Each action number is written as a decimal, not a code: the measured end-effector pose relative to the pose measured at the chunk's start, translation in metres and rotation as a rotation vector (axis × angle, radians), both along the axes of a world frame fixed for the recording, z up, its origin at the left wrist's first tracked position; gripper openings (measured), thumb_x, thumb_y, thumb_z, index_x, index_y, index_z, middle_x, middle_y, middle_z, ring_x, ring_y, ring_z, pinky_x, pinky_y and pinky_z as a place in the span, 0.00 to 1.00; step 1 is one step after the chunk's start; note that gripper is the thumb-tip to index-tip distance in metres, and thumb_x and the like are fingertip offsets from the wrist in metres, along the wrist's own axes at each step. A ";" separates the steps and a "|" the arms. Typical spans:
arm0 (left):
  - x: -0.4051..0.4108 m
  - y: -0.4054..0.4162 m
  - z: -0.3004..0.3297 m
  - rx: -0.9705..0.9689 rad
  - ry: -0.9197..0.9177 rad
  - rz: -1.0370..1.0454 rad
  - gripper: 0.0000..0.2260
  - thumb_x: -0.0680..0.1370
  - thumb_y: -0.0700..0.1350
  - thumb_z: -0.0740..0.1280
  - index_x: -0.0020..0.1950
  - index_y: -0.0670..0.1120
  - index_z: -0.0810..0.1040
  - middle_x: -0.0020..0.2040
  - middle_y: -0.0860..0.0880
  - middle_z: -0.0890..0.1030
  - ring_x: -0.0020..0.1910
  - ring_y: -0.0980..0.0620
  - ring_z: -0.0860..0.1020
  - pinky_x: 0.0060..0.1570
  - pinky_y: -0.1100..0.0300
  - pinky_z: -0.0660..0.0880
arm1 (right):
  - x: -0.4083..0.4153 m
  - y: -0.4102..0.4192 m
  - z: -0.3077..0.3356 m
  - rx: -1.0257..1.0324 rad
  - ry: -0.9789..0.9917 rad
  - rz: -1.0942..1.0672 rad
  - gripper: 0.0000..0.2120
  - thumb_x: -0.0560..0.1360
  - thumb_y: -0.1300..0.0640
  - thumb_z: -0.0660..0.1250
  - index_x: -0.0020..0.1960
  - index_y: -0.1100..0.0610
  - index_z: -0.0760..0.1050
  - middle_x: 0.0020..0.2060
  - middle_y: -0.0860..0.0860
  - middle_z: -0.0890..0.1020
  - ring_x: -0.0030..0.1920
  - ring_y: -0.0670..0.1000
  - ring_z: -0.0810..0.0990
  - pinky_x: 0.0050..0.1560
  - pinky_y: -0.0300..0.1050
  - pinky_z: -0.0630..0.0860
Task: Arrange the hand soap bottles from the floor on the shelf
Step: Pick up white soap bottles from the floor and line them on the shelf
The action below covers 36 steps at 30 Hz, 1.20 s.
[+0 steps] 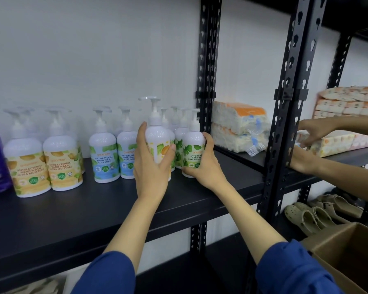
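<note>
Gripping: left hand (152, 164) wraps the yellow-label bottle (157, 141), held among the row; right hand (202, 164) clasps the green-label bottle (193, 149) standing on the shelf.
Position: both bottles sit side by side, right of the two blue-label bottles (103, 153).
Surface: black shelf (94, 209) on a slotted black rack (206, 60), white wall behind.
Count: two yellow-label bottles (45, 164) stand in front at left; further green ones behind, number unclear.
Neighbouring bay: tissue packs (238, 126), another person's hands (314, 132).

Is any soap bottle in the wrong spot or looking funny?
Yes, one. The yellow-label bottle gripped by the left hand sits among the green-label bottles, one of which the right hand holds, while its matching yellow ones stand far left on the shelf. Nothing looks spilled or tipped.
</note>
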<state>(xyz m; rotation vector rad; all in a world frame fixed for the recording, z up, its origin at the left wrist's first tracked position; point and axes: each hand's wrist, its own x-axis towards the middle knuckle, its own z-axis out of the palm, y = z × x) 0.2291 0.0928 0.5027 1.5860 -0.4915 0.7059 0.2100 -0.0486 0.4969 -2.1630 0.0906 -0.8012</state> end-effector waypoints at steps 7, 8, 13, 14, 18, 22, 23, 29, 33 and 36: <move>-0.004 0.002 0.002 -0.036 0.015 -0.007 0.32 0.75 0.51 0.69 0.74 0.60 0.55 0.68 0.56 0.67 0.61 0.59 0.68 0.54 0.63 0.65 | -0.003 0.002 0.000 0.066 0.249 -0.022 0.54 0.70 0.56 0.73 0.75 0.55 0.31 0.67 0.56 0.69 0.63 0.56 0.72 0.58 0.47 0.69; -0.005 0.003 0.003 -0.048 0.017 0.003 0.32 0.76 0.51 0.69 0.74 0.59 0.56 0.68 0.56 0.67 0.61 0.60 0.67 0.54 0.64 0.64 | -0.007 0.005 -0.001 0.009 0.291 -0.067 0.52 0.71 0.54 0.72 0.76 0.56 0.33 0.68 0.57 0.69 0.65 0.58 0.71 0.60 0.49 0.69; -0.004 0.020 0.003 -0.104 0.023 0.057 0.32 0.76 0.50 0.69 0.75 0.56 0.56 0.69 0.54 0.67 0.65 0.53 0.70 0.57 0.62 0.66 | -0.032 0.025 0.001 -0.240 0.431 -0.295 0.27 0.75 0.49 0.65 0.67 0.63 0.64 0.61 0.59 0.74 0.61 0.60 0.72 0.53 0.50 0.71; -0.003 0.025 0.002 -0.102 0.018 0.069 0.32 0.76 0.50 0.69 0.75 0.56 0.56 0.69 0.54 0.67 0.65 0.52 0.70 0.57 0.61 0.67 | -0.038 0.030 0.002 -0.277 0.438 -0.317 0.21 0.76 0.50 0.64 0.62 0.63 0.68 0.57 0.59 0.76 0.58 0.60 0.74 0.50 0.48 0.71; -0.007 0.050 0.003 -0.080 0.014 0.120 0.31 0.76 0.50 0.69 0.75 0.57 0.56 0.69 0.55 0.67 0.64 0.56 0.69 0.56 0.62 0.65 | -0.057 0.055 0.002 -0.369 0.387 -0.327 0.13 0.78 0.53 0.59 0.52 0.62 0.73 0.52 0.58 0.78 0.53 0.59 0.76 0.46 0.45 0.69; -0.008 0.086 0.005 -0.016 -0.030 0.168 0.33 0.75 0.50 0.69 0.75 0.55 0.56 0.69 0.59 0.64 0.66 0.57 0.66 0.62 0.58 0.66 | -0.059 0.096 -0.003 -0.496 0.342 -0.179 0.16 0.79 0.49 0.57 0.54 0.59 0.76 0.52 0.56 0.80 0.55 0.57 0.77 0.47 0.46 0.68; -0.008 0.098 0.006 0.008 -0.040 0.178 0.33 0.75 0.50 0.69 0.75 0.55 0.56 0.69 0.58 0.64 0.67 0.55 0.66 0.63 0.58 0.66 | -0.057 0.108 -0.004 -0.512 0.338 -0.129 0.17 0.79 0.47 0.57 0.54 0.59 0.77 0.51 0.55 0.80 0.54 0.57 0.77 0.46 0.46 0.68; -0.012 0.171 0.011 0.100 -0.030 0.345 0.33 0.76 0.52 0.69 0.75 0.57 0.54 0.71 0.50 0.68 0.65 0.49 0.70 0.57 0.58 0.66 | -0.045 0.190 -0.003 -0.553 0.334 0.161 0.22 0.79 0.42 0.55 0.52 0.59 0.76 0.53 0.55 0.79 0.55 0.57 0.75 0.52 0.51 0.70; -0.012 0.208 0.009 0.137 -0.010 0.372 0.33 0.75 0.53 0.69 0.76 0.56 0.54 0.71 0.51 0.69 0.65 0.49 0.72 0.56 0.57 0.67 | -0.041 0.224 -0.010 -0.573 0.328 0.210 0.22 0.81 0.45 0.50 0.59 0.57 0.76 0.60 0.54 0.77 0.64 0.57 0.70 0.63 0.56 0.64; -0.009 0.214 0.006 0.103 0.026 0.359 0.33 0.75 0.52 0.69 0.75 0.55 0.56 0.69 0.52 0.70 0.63 0.49 0.73 0.58 0.55 0.70 | -0.044 0.226 -0.021 -0.586 0.220 0.127 0.21 0.81 0.46 0.49 0.58 0.55 0.76 0.59 0.51 0.78 0.67 0.56 0.69 0.64 0.53 0.64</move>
